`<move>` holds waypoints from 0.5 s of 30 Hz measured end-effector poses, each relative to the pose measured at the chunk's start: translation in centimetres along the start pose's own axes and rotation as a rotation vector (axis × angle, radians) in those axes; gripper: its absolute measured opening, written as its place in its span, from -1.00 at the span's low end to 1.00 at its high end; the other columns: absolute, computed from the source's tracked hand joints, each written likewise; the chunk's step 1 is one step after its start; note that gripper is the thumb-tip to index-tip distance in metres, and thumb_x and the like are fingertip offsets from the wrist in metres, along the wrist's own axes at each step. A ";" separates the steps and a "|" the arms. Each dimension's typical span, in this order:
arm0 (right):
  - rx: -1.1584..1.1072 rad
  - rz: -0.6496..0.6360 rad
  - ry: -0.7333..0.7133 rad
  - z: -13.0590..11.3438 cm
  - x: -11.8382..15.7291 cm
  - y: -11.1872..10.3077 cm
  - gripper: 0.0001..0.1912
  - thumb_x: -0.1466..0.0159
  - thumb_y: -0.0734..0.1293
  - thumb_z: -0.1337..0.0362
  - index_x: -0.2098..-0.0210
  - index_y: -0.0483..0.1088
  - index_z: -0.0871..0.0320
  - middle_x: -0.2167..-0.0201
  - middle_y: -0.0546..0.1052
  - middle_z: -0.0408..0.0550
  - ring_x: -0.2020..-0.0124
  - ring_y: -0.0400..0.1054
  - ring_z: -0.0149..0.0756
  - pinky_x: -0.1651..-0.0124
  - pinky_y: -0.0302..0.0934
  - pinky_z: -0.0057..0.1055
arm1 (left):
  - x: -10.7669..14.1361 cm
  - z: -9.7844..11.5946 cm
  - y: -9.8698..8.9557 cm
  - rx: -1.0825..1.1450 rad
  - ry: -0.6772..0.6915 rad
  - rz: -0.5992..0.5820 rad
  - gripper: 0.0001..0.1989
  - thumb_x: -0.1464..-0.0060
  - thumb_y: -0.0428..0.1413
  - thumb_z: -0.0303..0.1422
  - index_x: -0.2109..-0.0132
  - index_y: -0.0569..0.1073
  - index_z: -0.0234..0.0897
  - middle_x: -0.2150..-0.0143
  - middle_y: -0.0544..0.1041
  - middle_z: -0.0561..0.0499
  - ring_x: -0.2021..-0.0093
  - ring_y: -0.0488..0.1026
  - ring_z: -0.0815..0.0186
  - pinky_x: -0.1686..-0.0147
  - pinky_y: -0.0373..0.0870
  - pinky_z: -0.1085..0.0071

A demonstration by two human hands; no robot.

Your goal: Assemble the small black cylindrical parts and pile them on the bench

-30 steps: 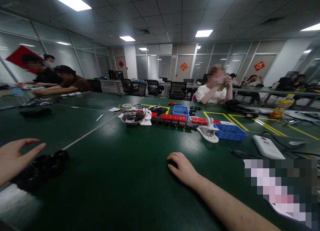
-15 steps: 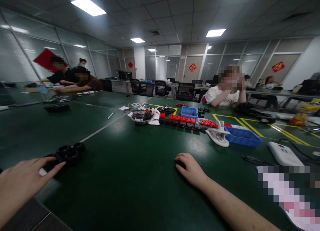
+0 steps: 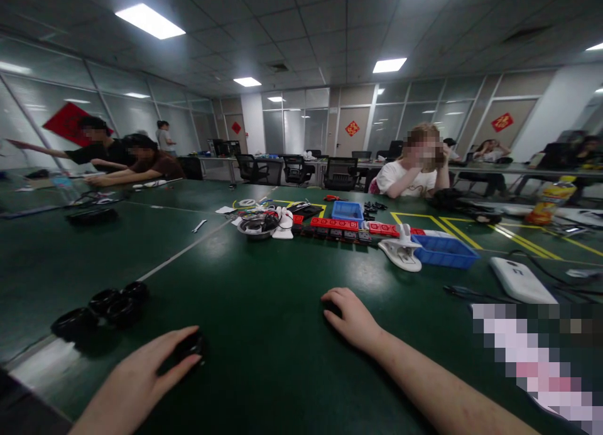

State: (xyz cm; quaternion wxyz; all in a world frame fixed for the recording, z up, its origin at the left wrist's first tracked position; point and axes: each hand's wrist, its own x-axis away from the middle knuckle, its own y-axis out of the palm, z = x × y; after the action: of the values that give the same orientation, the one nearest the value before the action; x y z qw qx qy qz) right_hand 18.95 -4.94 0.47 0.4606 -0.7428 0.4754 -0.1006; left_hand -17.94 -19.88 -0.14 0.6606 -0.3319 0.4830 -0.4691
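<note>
Low over the green table, my left hand grips a small black round piece between thumb and fingers; much of it is hidden. Several black round, hollow pieces stand in a cluster to the left, apart from that hand. My right hand rests on the table near its middle. Its fingers are loosely bent with the thumb apart, and I see nothing held there.
Farther back stand a metal bowl with dark contents, a row of red and black blocks, a white clamp-like stand and blue bins. A white device with cables lies right. A person sits opposite.
My left hand has moved right, away from the cluster, with a black round piece in it. My right hand stays on the table. The view has turned slightly right.
</note>
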 end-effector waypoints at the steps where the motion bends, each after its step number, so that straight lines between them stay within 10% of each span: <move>1: -0.015 0.015 0.005 0.0 0.1 0.0 -0.76 -0.12 0.28 0.37 0.20 0.41 0.15 0.19 0.45 0.00 0.10 0.27 -0.17 -0.01 0.14 -0.23 | -1.0 2.2 0.5 0.054 0.037 -0.096 -0.50 0.03 0.01 0.04 0.02 0.40 -0.13 0.08 0.49 0.00 0.12 0.44 0.13 0.09 0.38 0.26; 8: -0.162 0.231 0.105 0.7 0.1 0.1 -0.72 -0.25 0.15 0.24 0.12 0.34 0.20 0.19 0.45 0.03 0.13 0.32 -0.21 0.03 0.20 -0.24 | -10.3 15.4 4.0 0.278 0.335 -0.390 -0.63 0.00 0.10 -0.20 0.03 0.36 -0.18 0.12 0.42 0.02 0.12 0.38 0.23 0.12 0.33 0.31; 15: -0.253 0.403 0.182 2.2 -0.3 0.0 -0.69 -0.29 0.07 0.20 0.08 0.29 0.17 0.14 0.42 0.03 0.08 0.29 -0.21 0.01 0.19 -0.23 | -15.2 20.7 9.3 0.434 0.559 -0.384 -0.67 0.10 0.21 -0.26 0.15 0.39 -0.22 0.21 0.42 0.03 0.19 0.38 0.26 0.17 0.30 0.36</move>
State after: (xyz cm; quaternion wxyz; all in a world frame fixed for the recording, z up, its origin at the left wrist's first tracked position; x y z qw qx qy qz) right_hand 20.05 -3.38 -0.64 0.3303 -0.6726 0.6621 -0.0129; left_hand 3.10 -2.76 2.99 0.4590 -0.1283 0.4629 -0.7474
